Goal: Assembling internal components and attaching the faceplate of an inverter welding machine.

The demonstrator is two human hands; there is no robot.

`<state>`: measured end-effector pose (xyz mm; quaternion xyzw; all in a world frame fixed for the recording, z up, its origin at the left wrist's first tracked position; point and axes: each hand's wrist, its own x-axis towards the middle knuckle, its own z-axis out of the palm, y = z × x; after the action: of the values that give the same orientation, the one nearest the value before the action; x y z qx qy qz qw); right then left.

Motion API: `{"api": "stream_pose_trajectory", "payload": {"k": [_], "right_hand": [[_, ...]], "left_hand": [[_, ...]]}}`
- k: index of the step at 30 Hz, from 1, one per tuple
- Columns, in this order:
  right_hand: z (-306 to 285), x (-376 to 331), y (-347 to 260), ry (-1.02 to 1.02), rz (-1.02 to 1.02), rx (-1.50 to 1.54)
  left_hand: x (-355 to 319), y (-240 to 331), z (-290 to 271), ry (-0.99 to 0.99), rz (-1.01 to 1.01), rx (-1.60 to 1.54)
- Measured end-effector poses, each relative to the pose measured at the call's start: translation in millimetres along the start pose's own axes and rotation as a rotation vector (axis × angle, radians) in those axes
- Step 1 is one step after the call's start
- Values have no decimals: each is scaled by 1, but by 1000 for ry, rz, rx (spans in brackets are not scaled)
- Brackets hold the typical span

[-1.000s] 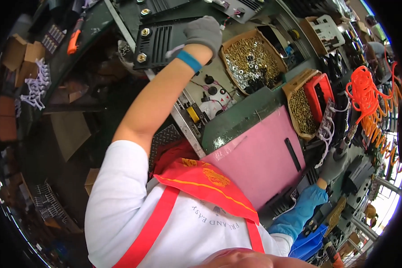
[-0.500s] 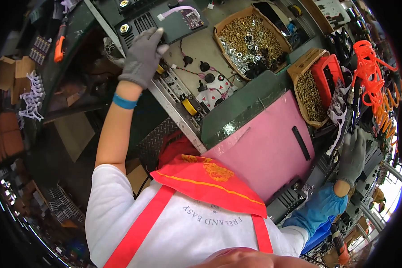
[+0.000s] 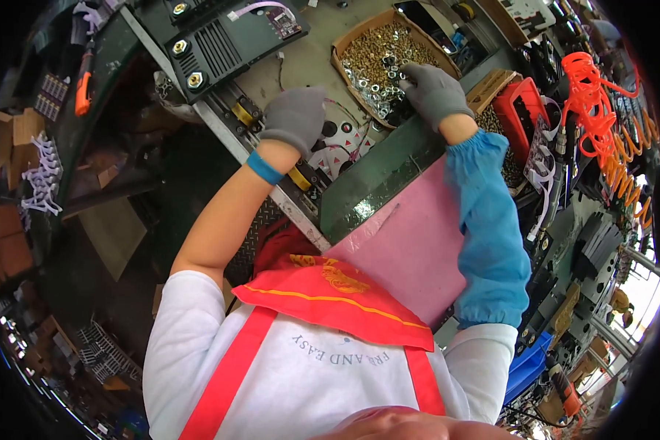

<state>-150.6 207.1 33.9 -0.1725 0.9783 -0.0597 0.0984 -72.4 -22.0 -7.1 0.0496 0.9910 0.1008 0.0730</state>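
Note:
My right hand, in a grey glove, reaches over the cardboard box of brass and silver nuts. Its fingers are slightly bent and apart at the box's right side, and nothing shows held in them. My left hand, also gloved, hovers at the metal table edge with its fingers bent down out of sight. Beside it lies a white plate with red triangles, with black knobs and thin wires. To the far left of that sits a black slotted panel with brass-nutted fittings and a small circuit board.
A pink sheet and a dark green board lie before me. At right stand a red bin and coiled orange air hoses. An orange-handled tool lies at the far left. A blue bin is at lower right.
My right hand has swung from the far right across to the nut box. My left hand has left the black panel and moved right, and its fingers no longer show.

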Motion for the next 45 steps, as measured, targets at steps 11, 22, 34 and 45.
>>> {"api": "stream_pose_trajectory", "payload": {"k": [11, 22, 34, 45], "right_hand": [[5, -1, -13, 204, -40, 333], [-69, -137, -46, 284, -228, 1031], [-65, -226, -9, -243, 151, 1592], [-19, -371, -10, -649, -108, -283]], "left_hand": [[-35, 21, -46, 840, 121, -874], [-85, 86, -92, -252, 8, -1532], [-113, 111, -73, -872, 199, -1661], [-118, 104, -64, -847, 41, -1403]]}}
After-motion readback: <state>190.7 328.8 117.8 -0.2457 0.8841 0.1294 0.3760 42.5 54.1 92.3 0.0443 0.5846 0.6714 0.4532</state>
